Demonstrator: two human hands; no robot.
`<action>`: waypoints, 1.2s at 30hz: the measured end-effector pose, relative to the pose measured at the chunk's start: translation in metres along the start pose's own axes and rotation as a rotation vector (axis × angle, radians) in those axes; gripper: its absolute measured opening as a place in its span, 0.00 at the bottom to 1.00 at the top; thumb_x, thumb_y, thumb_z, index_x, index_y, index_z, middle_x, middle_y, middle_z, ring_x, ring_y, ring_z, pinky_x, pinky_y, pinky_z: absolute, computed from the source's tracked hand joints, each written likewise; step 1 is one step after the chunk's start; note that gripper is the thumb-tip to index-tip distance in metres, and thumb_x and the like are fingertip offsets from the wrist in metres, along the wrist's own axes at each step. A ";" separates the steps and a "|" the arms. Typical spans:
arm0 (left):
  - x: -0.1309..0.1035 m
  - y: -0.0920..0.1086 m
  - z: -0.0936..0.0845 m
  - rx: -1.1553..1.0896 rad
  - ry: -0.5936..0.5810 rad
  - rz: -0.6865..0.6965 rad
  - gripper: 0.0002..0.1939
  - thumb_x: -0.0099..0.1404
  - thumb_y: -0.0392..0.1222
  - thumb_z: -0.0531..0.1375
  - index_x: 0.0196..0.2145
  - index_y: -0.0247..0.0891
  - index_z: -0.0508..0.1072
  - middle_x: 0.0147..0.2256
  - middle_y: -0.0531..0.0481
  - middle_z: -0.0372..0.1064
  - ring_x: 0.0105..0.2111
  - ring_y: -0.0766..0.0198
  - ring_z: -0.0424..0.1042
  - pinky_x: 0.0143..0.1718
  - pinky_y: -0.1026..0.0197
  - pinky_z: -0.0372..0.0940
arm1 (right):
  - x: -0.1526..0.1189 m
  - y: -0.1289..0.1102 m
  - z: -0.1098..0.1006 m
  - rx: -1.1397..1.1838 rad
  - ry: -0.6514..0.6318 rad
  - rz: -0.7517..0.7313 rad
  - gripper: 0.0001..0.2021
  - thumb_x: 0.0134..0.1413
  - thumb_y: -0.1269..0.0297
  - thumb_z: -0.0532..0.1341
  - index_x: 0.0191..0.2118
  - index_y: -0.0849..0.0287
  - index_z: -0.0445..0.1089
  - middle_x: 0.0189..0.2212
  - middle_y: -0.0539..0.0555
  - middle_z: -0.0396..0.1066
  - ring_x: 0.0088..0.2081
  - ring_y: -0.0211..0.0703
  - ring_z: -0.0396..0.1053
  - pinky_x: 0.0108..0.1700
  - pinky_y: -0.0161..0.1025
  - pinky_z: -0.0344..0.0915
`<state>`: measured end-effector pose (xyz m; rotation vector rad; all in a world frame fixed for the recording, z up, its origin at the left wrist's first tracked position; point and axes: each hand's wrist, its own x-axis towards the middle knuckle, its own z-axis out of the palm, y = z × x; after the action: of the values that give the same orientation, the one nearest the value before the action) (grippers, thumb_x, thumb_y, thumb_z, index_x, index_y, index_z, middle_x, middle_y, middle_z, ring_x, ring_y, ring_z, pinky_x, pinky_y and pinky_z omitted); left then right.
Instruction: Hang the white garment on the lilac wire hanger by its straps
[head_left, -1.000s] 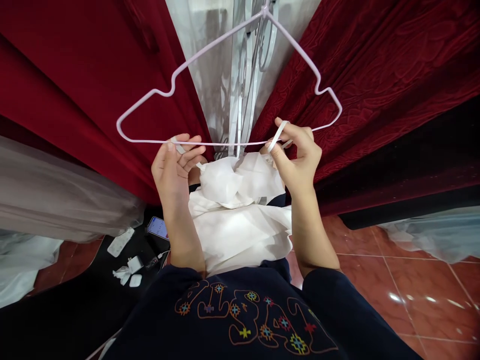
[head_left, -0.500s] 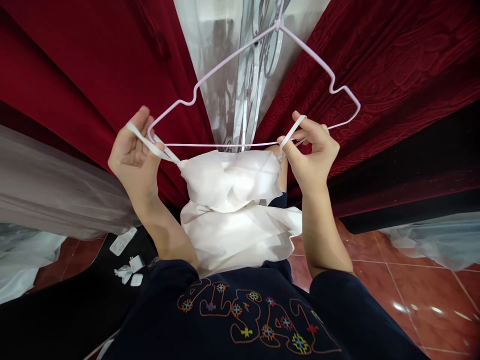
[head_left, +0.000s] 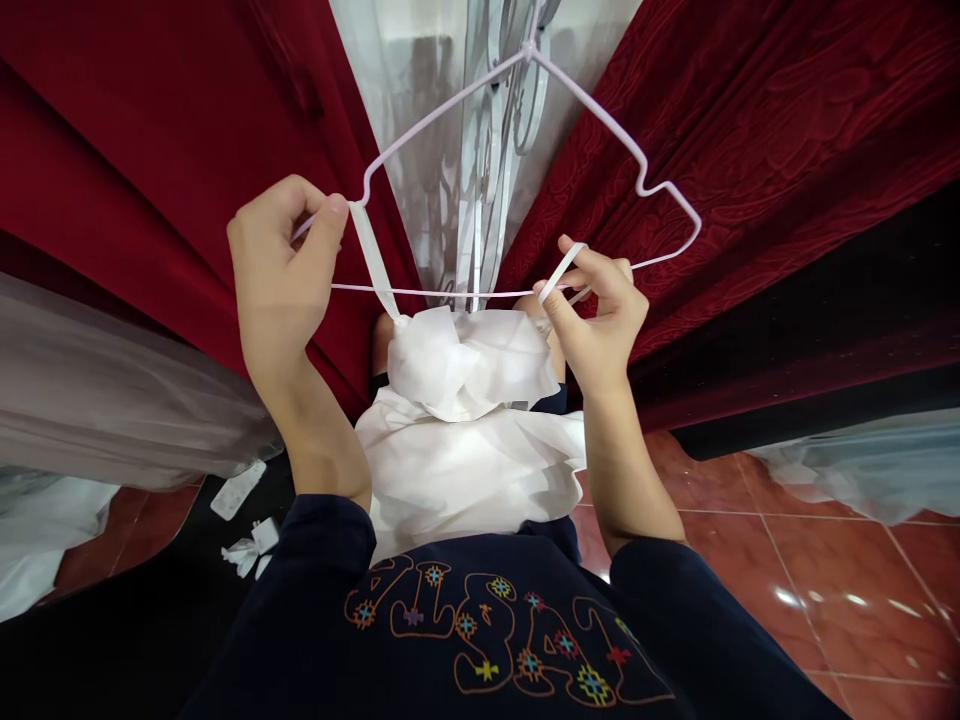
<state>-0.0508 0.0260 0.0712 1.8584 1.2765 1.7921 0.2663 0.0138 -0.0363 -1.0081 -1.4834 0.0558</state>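
Note:
A pale pink clothes hanger (head_left: 442,108) hangs upright in front of me. The white garment (head_left: 465,470) lies bunched over my lap below the hanger's bottom bar. My left hand (head_left: 274,275) is closed, its thumb and finger pinching at the hanger's left arm by the notch, where the garment's left strap (head_left: 375,258) loops over. That strap runs taut down to the ruffled top edge. In my right hand (head_left: 606,310) the right strap (head_left: 561,273) stretches across between index finger and thumb, close to the bottom bar's right part.
Dark red curtains (head_left: 187,120) stand on both sides, with a white metal scroll frame (head_left: 487,170) between them. A white charger (head_left: 265,535) and a white case (head_left: 238,490) lie on a black surface at lower left. Red floor tiles (head_left: 720,570) show at right.
My left hand has moved up and turned over, bringing the left strap onto the hanger's left arm by the notch. My right hand keeps its hold on the right strap; the view shifted slightly.

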 end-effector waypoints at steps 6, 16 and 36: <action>-0.023 -0.013 0.019 -0.415 0.309 -0.050 0.08 0.73 0.36 0.70 0.48 0.38 0.78 0.38 0.53 0.74 0.35 0.65 0.73 0.39 0.61 0.71 | -0.001 -0.001 0.001 -0.027 0.000 0.002 0.25 0.65 0.43 0.68 0.62 0.49 0.79 0.37 0.52 0.81 0.43 0.47 0.75 0.62 0.62 0.73; -0.079 -0.003 0.053 -1.035 0.292 -0.342 0.13 0.85 0.47 0.56 0.45 0.39 0.75 0.32 0.52 0.68 0.40 0.62 0.77 0.54 0.54 0.74 | 0.004 0.021 -0.003 0.160 0.169 -0.004 0.23 0.66 0.44 0.69 0.60 0.47 0.75 0.57 0.56 0.79 0.57 0.54 0.79 0.63 0.62 0.75; -0.082 -0.019 0.043 -0.854 0.176 -0.321 0.10 0.81 0.52 0.61 0.42 0.46 0.70 0.31 0.53 0.63 0.41 0.62 0.76 0.48 0.55 0.71 | 0.086 -0.009 -0.061 0.237 -0.034 -0.142 0.23 0.54 0.40 0.77 0.44 0.54 0.80 0.43 0.62 0.82 0.45 0.51 0.79 0.50 0.51 0.76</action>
<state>-0.0079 -0.0063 -0.0066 0.9894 0.6187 1.9060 0.3261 0.0287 0.0499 -0.7129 -1.5351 0.1441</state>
